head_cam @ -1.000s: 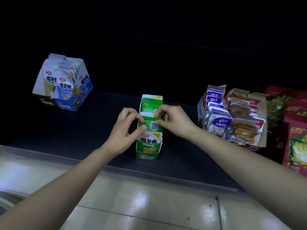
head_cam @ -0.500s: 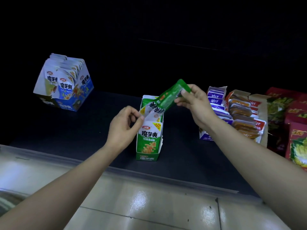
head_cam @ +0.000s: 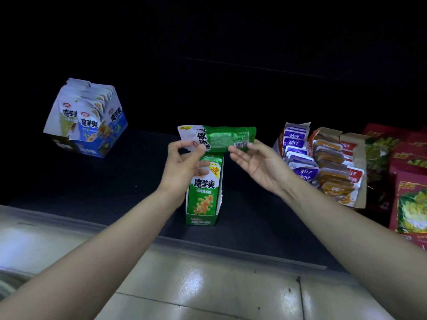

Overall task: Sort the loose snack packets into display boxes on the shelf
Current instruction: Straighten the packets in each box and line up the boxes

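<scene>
Green packet [head_cam: 217,138] | we see it crosswise, just above green display box [head_cam: 201,221] | left hand [head_cam: 182,167] pinches one end; right hand [head_cam: 261,167] touches the other, fingers straight

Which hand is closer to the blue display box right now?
Left. The left hand, pinching the white end of the green packet, is right of the blue display box; the right hand is farther right, at the packet's other end.

I read one green-and-white snack packet [head_cam: 217,138], horizontal, raised just above the green display box [head_cam: 204,199], which stands upright on the dark shelf [head_cam: 115,192], packets filed inside.
</scene>
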